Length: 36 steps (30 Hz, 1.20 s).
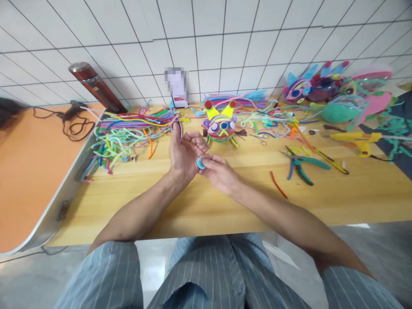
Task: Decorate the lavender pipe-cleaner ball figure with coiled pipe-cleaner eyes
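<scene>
My left hand (183, 151) is raised palm-up over the wooden table (225, 201), fingers curled, with a purple pipe cleaner (177, 124) running up past its fingertips. My right hand (216, 169) lies just right of it, fingers pinched on a small blue coiled disc (200, 163) held against the left palm. Behind both hands stands a pipe-cleaner creature (221, 124) with yellow ears and round eyes.
A heap of loose coloured pipe cleaners (128, 133) lies at the left. Teal-handled pliers (301, 165), a red pipe cleaner piece (278, 184), scissors (261, 138) and a yellow glue gun (358, 139) lie at the right. Finished craft figures (328, 90) sit far right. A thermos (96, 86) leans on the orange table (28, 171).
</scene>
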Motion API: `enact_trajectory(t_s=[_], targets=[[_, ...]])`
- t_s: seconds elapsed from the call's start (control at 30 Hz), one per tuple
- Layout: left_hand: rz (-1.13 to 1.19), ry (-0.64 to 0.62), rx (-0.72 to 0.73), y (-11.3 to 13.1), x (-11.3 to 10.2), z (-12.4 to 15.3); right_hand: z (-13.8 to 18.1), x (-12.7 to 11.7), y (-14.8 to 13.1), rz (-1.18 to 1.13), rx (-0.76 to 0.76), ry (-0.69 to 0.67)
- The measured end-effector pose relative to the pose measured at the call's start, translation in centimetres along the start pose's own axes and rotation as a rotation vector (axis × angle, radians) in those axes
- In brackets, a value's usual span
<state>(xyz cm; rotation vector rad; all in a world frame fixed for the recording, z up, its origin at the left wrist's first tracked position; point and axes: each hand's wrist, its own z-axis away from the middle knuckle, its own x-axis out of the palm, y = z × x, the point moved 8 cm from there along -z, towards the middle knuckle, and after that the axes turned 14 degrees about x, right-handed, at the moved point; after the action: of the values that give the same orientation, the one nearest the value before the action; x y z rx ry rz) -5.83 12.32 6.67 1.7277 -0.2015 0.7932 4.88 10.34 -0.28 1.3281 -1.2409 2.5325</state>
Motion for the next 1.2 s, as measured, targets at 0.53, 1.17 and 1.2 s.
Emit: enact_trajectory(t_s=[0.53,1.17,1.2], targets=[[-0.458,-0.445,0.129,-4.5,0.3,1.1,4.5,-4.6,-8.5,0.736,-0.496,0.367],[-0.487,-0.484,-0.15,-7.6,-4.0,2.6,4.0,-6.9,-5.1,0.83,-0.359,0.457],[-0.48,-0.466,-0.152,-7.6,-4.2,2.5,4.0,-7.2,-5.3,0.828,-0.359,0.475]])
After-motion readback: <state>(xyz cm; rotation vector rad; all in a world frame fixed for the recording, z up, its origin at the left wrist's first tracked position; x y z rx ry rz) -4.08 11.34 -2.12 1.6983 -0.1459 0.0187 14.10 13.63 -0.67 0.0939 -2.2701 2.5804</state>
